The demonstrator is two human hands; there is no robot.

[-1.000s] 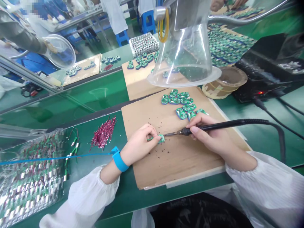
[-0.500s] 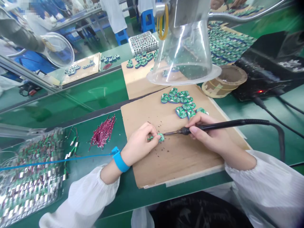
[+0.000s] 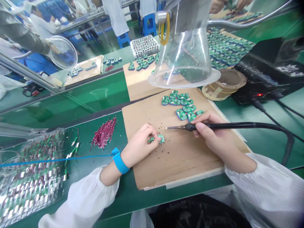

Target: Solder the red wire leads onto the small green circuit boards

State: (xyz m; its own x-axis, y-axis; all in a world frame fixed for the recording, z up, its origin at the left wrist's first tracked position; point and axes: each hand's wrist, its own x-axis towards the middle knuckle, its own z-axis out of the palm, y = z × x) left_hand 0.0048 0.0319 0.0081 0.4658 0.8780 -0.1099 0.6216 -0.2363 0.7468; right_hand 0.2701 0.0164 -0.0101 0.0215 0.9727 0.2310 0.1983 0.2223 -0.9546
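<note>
My left hand (image 3: 140, 144), with a blue wrist strap (image 3: 119, 161), pinches a small green circuit board (image 3: 161, 138) against the brown board (image 3: 175, 158). In my right hand (image 3: 213, 134) is a black soldering iron (image 3: 213, 126), gripped like a pen. Its tip points left and hangs a little above and to the right of the small board, not touching it. A cluster of several green circuit boards (image 3: 182, 106) lies just beyond my right hand.
A clear fume funnel (image 3: 185, 60) hangs over the board's far edge. A bundle of red wires (image 3: 104, 133) and a tray of parts (image 3: 28, 177) lie left. A solder station (image 3: 268, 72) and tape roll (image 3: 225, 84) stand right. Other people work at the back.
My right hand has lifted the soldering iron up and to the right, off the small circuit board. My left hand keeps its pinch in place.
</note>
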